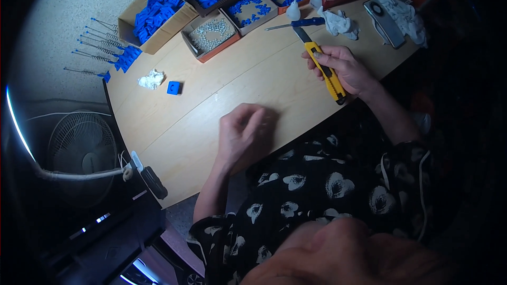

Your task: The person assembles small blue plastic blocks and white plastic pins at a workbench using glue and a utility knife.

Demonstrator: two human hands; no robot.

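A yellow snap-off utility knife (328,74) is gripped in my right hand (344,68), raised over the right part of the table. Its blade end points up and away, close to a blue-handled screwdriver (306,22). My left hand (240,129) is over the table's front middle, with thumb and fingers curled together. Whatever it may hold is hidden. Beyond it and to the left, a small blue square block (174,88) lies on the wooden table (190,132), next to a crumpled white tissue (151,79).
Along the back stand a cardboard box (148,43) of blue plastic parts, a tray of small metal pieces (211,34) and a tray of small blue pieces (248,10). Blue pieces with springs (125,59) line the left corner. A phone (384,22) and white cloths (340,24) lie at right.
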